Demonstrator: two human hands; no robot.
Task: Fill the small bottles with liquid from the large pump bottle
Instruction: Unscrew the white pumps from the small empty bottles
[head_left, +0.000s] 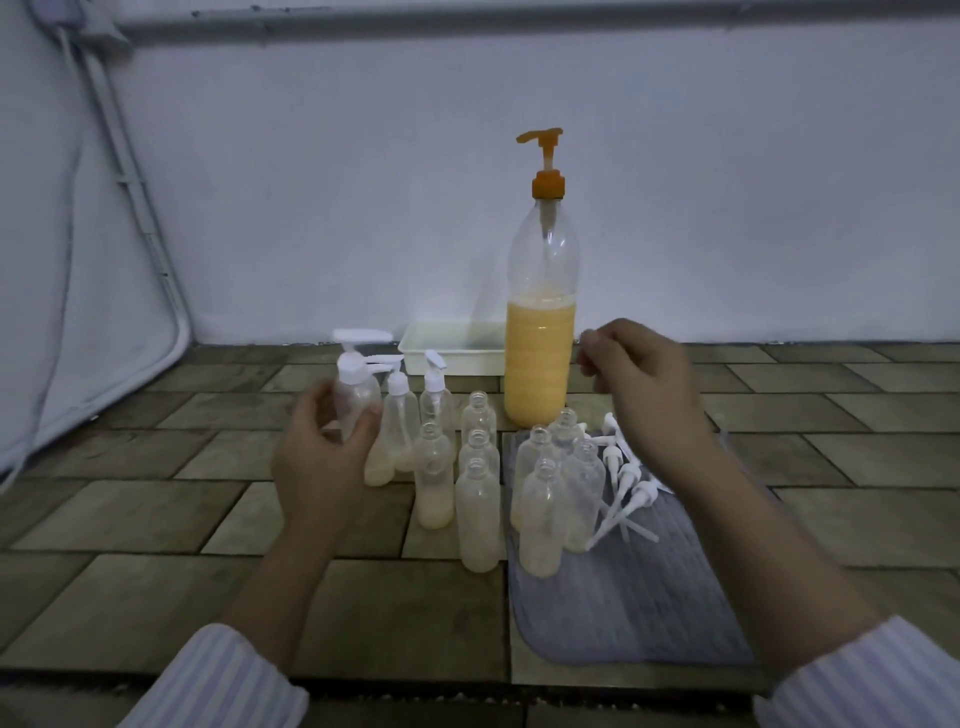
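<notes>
Left hand (322, 457) wrapped round a capped small bottle (356, 397), thumb and fingers curled on its body, held up just left of two more capped small bottles (400, 415). Right hand (644, 384) raised, fingers loosely curled with thumb and forefinger tips close together, nothing visible between them, so pinching or not cannot tell; tips just right of the large pump bottle (540, 338), apart from it. Large pump bottle upright, about half full of orange-yellow liquid, orange pump head (543, 140) high above the fingertips. Open small bottles (478, 514) clustered between the two hands, most showing a little pale liquid at the bottom. Loose white pumps (623, 483) piled under the right wrist on a grey mat (623, 597). White tray (452, 353) beyond the left fingers. Judgement: small bottles light, thin plastic, tippy in a tight cluster, best taken at mid-body; big bottle heavier, squashy walls, best steadied low or at the neck while pressing the head. Free room mostly left of the left hand and toward the near table edge; little clearance between bottles.
</notes>
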